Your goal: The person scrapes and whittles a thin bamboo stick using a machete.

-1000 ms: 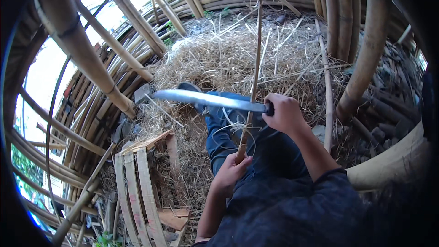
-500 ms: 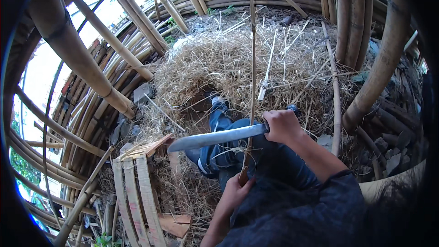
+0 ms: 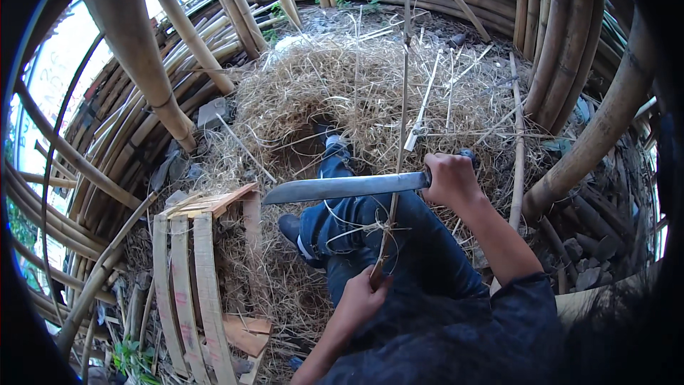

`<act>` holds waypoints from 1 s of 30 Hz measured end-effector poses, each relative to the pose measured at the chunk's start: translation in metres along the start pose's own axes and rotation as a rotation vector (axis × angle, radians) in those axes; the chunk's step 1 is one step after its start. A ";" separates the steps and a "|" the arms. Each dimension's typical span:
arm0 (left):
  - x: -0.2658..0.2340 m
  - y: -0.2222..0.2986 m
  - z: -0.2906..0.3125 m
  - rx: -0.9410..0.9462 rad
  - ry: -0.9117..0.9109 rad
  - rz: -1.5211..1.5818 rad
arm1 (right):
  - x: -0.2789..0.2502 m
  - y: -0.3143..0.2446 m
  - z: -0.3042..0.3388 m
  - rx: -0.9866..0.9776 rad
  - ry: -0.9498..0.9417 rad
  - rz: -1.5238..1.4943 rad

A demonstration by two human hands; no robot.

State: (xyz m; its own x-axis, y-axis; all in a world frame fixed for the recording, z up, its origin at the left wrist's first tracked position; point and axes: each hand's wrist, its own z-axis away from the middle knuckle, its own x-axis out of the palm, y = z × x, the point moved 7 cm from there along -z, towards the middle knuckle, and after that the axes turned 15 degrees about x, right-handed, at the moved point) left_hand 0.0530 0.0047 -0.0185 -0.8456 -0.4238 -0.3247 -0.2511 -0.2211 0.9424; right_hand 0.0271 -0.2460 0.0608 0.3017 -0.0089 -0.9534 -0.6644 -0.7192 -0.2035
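Head view: gripping 1 machete (image 3: 342, 187) in right hand (image 3: 454, 180), clasping 1 thin stick (image 3: 404, 100) in left hand (image 3: 361, 296), holding both crosswise above blue jeans (image 3: 431, 246).

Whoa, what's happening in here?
A person's right hand holds a big knife, and the left hand grips a thin stick near its bottom. The knife crosses the stick partway up; whether it is cutting is hard to tell. Dry, thin shavings lie piled ahead, and a slatted wooden crate stands to the left.
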 end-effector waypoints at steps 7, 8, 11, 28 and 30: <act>0.001 -0.004 0.044 0.065 0.029 -0.093 | -0.044 0.057 -0.033 0.388 0.014 0.039; 0.001 -0.007 0.055 0.063 0.034 -0.077 | -0.051 0.092 -0.048 0.476 0.089 0.017; -0.012 0.002 0.057 0.050 0.070 -0.080 | -0.070 0.125 -0.064 0.451 0.328 -0.066; -0.041 -0.005 -0.050 0.007 -0.135 -0.369 | -0.012 0.034 -0.025 0.066 -0.031 0.016; -0.044 -0.011 -0.063 0.049 -0.157 -0.407 | -0.005 0.042 -0.022 0.102 -0.027 0.048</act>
State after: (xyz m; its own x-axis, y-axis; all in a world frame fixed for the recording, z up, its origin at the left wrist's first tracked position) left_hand 0.1231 -0.0298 -0.0191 -0.7335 -0.1716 -0.6577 -0.5972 -0.2994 0.7441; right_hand 0.0131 -0.2914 0.0618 0.2500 -0.0224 -0.9680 -0.7441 -0.6442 -0.1773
